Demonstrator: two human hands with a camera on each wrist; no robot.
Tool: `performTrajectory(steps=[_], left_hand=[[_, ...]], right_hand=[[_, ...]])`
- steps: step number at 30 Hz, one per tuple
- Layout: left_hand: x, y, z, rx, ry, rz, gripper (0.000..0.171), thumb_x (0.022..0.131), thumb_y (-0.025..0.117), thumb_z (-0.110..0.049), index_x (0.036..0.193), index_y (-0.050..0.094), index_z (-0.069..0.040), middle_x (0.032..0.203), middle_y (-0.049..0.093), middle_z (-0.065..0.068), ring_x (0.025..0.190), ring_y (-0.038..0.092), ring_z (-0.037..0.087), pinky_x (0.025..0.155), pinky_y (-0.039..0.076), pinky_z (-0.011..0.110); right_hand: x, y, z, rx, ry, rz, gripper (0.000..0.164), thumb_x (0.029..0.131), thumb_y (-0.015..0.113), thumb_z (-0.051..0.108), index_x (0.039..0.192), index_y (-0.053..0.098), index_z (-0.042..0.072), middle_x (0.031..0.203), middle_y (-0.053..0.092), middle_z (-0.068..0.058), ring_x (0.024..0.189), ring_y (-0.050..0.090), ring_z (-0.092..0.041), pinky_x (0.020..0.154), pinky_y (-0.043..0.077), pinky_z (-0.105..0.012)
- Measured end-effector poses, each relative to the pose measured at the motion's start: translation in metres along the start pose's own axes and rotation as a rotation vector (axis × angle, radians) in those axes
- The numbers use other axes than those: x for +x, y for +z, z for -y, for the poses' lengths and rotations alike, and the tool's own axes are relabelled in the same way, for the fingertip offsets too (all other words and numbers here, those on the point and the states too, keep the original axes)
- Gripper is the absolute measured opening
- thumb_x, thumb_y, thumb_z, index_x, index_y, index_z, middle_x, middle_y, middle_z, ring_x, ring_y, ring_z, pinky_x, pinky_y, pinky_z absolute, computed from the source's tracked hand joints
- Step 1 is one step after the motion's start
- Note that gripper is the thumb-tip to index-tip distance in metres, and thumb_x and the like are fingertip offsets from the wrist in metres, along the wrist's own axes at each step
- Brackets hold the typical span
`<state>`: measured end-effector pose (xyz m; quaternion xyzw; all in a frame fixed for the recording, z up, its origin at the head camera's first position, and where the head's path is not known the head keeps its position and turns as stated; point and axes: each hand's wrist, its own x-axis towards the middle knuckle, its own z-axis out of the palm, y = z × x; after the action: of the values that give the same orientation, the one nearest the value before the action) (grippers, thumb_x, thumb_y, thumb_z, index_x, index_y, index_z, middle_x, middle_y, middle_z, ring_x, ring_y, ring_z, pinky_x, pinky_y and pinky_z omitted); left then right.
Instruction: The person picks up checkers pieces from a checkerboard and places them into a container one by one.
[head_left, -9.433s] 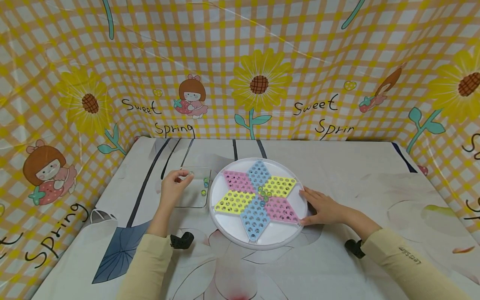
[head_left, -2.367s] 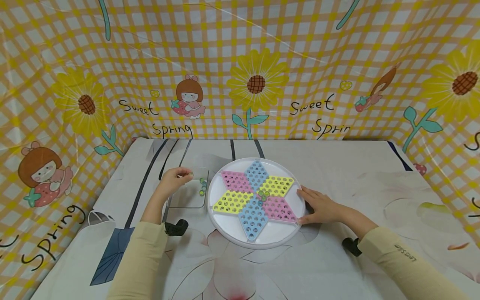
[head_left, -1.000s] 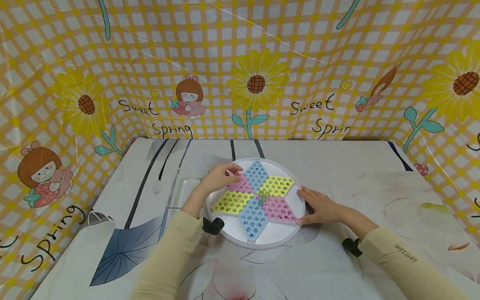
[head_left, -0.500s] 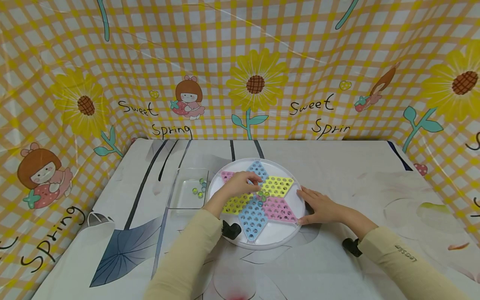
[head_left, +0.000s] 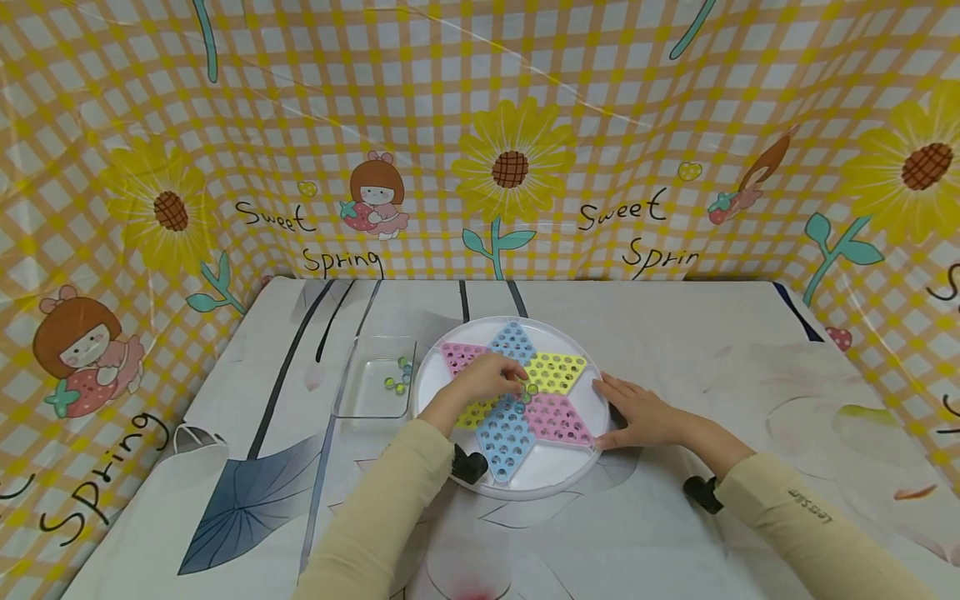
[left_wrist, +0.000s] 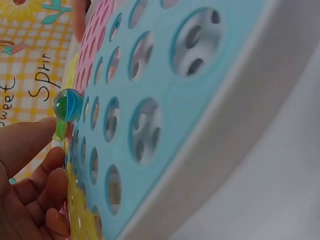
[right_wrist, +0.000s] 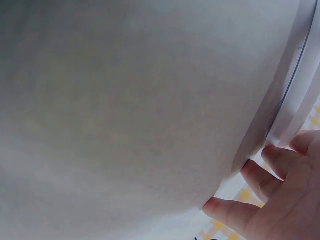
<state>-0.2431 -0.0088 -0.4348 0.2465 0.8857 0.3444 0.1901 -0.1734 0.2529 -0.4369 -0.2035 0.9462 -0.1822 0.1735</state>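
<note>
A: Biggest first, placed off the hands?
B: Checked curtain (head_left: 645, 125), beyond both hands. White table (head_left: 712, 321) below them.
A: Board?
B: Round white board (head_left: 555, 465), directly under the left hand (head_left: 486, 378). Star on it has 6 points: 2 blue, 2 pink, 2 yellow, all full of holes. Left fingertips are at its center.
A: Box?
B: Clear box (head_left: 363, 392), left of the left hand, just beside the board. Has at least 4 glass marbles (head_left: 400, 389), mostly toward the board side.
A: Right hand?
B: Right hand (head_left: 647, 414) rests on the board's right rim, across from the left. Fingers spread, tips touching the edge.
A: Left grip?
B: Closed, pinching a green marble (left_wrist: 61, 131) at star center. Contact partly hidden.
A: Nearby?
B: 2 more green marbles (head_left: 533, 389) just right of those fingertips. Blue marble (left_wrist: 70, 102) just on the person's side.
</note>
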Motion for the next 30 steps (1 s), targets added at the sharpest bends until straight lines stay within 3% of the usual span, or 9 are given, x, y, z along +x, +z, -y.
performTrajectory(steps=[15,30], left_hand=[[0.0011,0.0005,0.0043,0.045,0.006,0.022,0.02,0.087,0.062,-0.017,0.106,0.067,-0.013,0.079,0.053,-0.002,0.072,0.044,0.009,0.065,0.037,0.019],[-0.0005,0.0034,0.0067,0.029,0.009,-0.017,0.016,0.087,0.062,-0.02,0.101,0.068,-0.014,0.079,0.056,-0.005,0.071,0.044,0.007,0.065,0.036,0.018]], right_hand=[[0.001,-0.001,0.0003,-0.003,0.001,0.003,0.101,0.074,0.067,0.053,0.139,0.022,-0.009,0.145,0.014,-0.032,0.128,0.016,-0.053,0.098,0.017,-0.066],[0.0001,0.0,0.0025,-0.006,-0.01,-0.016,0.098,0.073,0.069,0.05,0.138,0.024,-0.008,0.144,0.016,-0.033,0.127,0.019,-0.054,0.097,0.018,-0.067]])
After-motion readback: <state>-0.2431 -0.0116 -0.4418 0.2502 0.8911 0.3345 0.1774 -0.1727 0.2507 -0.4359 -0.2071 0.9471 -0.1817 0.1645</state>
